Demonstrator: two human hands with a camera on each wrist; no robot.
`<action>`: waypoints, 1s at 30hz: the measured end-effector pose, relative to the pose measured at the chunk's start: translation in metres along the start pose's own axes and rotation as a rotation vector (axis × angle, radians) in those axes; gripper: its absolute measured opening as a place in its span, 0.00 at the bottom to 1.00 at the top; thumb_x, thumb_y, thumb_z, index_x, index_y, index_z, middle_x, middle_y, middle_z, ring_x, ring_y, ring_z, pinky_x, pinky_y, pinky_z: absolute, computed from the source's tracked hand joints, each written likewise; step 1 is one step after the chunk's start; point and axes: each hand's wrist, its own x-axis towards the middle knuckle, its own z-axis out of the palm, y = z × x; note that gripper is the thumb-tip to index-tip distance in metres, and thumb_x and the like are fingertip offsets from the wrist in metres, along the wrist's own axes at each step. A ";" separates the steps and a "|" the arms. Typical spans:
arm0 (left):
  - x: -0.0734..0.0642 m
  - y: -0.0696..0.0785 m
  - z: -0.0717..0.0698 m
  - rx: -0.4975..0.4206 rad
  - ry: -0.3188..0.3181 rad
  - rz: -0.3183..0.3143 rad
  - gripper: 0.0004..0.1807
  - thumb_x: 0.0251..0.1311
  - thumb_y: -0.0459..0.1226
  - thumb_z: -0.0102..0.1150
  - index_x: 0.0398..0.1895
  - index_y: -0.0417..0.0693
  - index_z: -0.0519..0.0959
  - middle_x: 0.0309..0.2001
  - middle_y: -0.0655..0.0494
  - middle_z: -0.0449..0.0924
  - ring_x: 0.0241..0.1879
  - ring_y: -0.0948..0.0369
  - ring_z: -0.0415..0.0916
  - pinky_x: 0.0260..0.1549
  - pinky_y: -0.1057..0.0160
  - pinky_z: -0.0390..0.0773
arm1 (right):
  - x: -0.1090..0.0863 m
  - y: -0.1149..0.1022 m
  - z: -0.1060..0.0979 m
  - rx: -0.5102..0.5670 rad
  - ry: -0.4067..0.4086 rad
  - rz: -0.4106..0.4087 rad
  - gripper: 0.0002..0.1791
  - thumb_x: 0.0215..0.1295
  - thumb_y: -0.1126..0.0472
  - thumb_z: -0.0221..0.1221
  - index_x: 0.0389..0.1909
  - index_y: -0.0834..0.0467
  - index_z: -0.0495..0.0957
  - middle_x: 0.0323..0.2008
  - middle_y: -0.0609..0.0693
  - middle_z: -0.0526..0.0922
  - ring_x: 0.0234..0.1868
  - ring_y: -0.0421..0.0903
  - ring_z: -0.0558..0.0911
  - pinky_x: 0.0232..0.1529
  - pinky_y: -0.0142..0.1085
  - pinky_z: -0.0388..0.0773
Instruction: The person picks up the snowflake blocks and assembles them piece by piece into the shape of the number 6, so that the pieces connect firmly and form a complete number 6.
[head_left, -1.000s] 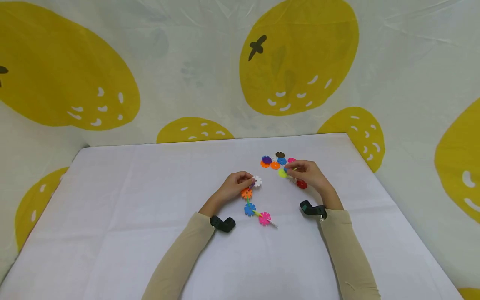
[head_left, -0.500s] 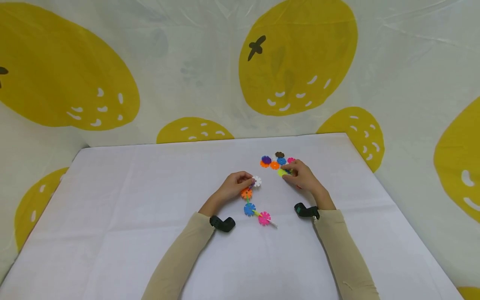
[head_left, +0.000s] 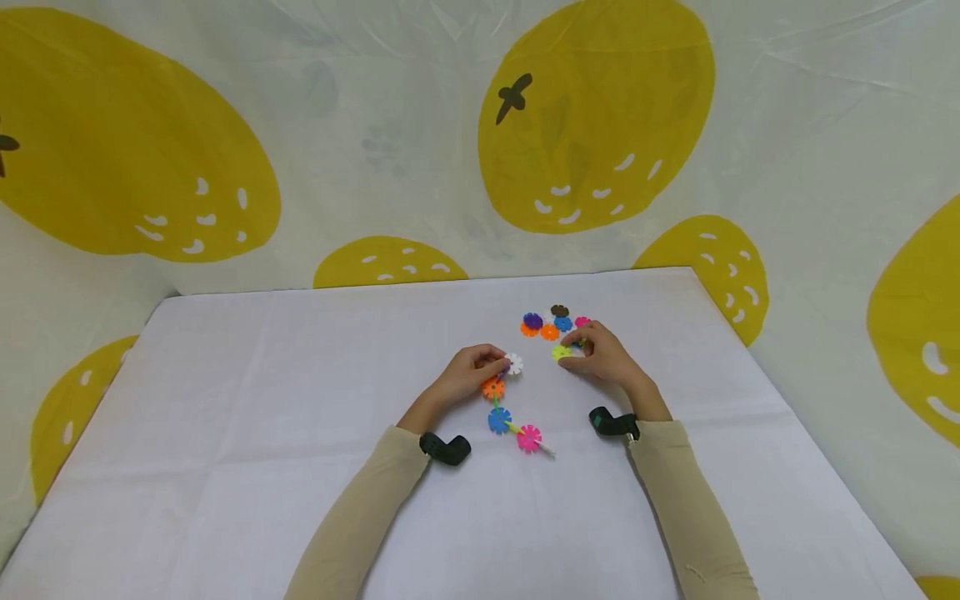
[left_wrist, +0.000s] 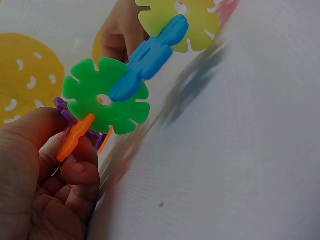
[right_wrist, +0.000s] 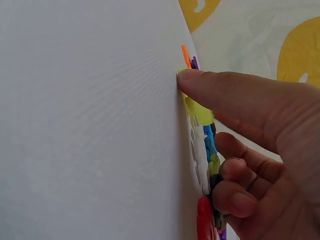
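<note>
Faces a pale cloth (head_left: 390, 125) printed with big yellow fruit, behind a white surface (head_left: 262, 400). Reaches over that surface in beige sleeves (head_left: 363, 517). Grips with the left hand (head_left: 468, 375) the far end of a chain (head_left: 499, 421) of slotted plastic discs, with thumb and fingers bent together. Runs from there down between the forearms, through orange, green, blue and pink discs to a pale tip. Pinches with the right hand (head_left: 607, 358) a single disc, with other fingers loosely curled. Includes, just beyond that right hand, a cluster of loose discs (head_left: 550, 332).

Touches, by the left thumb, a purple disc (left_wrist: 65, 111), just beside a white disc (head_left: 514, 364). Holds, at the right thumb and finger, a yellow disc (head_left: 560, 353) low over the surface.
</note>
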 end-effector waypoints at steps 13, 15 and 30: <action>0.000 -0.001 0.000 -0.005 0.006 0.023 0.14 0.68 0.39 0.57 0.49 0.38 0.80 0.37 0.50 0.81 0.32 0.64 0.71 0.32 0.71 0.72 | 0.000 -0.005 0.001 0.228 0.024 0.049 0.15 0.62 0.63 0.65 0.46 0.67 0.78 0.38 0.58 0.81 0.35 0.47 0.78 0.35 0.26 0.76; 0.000 -0.001 0.000 -0.007 0.010 0.016 0.14 0.68 0.38 0.57 0.50 0.38 0.80 0.38 0.50 0.81 0.32 0.64 0.71 0.32 0.71 0.72 | 0.002 -0.006 0.005 0.289 -0.012 0.057 0.16 0.63 0.63 0.65 0.48 0.68 0.78 0.39 0.58 0.82 0.34 0.46 0.80 0.36 0.27 0.78; 0.000 -0.001 -0.001 -0.030 0.006 0.078 0.15 0.66 0.34 0.59 0.54 0.37 0.78 0.40 0.45 0.80 0.32 0.65 0.74 0.34 0.72 0.74 | 0.005 -0.018 0.023 0.440 -0.156 0.047 0.14 0.63 0.61 0.65 0.45 0.65 0.80 0.37 0.55 0.85 0.34 0.47 0.85 0.38 0.34 0.81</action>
